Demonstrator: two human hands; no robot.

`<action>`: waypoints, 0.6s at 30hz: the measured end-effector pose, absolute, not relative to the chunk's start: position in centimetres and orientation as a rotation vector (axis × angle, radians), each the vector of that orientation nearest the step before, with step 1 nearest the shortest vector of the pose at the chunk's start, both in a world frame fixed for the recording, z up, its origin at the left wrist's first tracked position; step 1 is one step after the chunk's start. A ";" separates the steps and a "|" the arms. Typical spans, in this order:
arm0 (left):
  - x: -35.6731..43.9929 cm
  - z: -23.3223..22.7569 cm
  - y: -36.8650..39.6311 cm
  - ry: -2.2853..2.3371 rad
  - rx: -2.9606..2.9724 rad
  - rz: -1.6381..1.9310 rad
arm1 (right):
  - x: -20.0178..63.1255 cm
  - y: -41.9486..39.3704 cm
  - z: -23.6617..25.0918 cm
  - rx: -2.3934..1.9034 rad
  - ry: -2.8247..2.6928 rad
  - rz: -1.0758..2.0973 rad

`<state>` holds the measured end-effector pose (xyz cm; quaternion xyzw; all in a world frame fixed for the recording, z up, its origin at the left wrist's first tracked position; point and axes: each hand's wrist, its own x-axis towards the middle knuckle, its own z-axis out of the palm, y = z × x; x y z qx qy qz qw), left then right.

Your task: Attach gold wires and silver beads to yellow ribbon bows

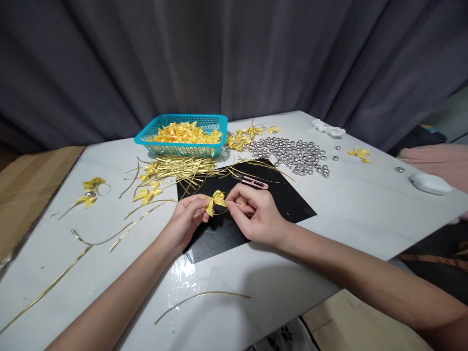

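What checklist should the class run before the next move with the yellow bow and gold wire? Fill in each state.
1. Left hand pinches yellow bow: ok.
2. Right hand fingers at the gold wire loop: ok.
3. Wire twisted tight: cannot tell.
4. Work held over the black mat: ok.
5. Pink scissors within reach on mat: ok.
6. Blue basket stocked with bows: ok.

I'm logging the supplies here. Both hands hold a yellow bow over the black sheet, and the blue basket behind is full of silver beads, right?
Not quite. The head view shows the blue basket full of yellow bows; the silver beads lie loose on the table. Both hands, left and right, do hold a yellow bow over the black sheet.
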<state>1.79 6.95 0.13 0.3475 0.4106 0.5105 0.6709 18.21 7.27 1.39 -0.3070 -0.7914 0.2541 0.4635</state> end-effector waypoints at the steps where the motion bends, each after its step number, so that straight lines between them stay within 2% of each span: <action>1: 1.8 0.2 7.0 0.922 0.783 1.145 | 18.2 7.2 1.4 -0.753 -1.949 0.621; 9: 1.7 0.2 7.0 0.862 0.762 1.107 | 18.1 6.7 1.1 -0.743 -1.956 0.610; 18: 1.6 0.4 6.7 0.796 0.697 1.059 | 18.2 6.1 1.6 -0.712 -1.954 0.368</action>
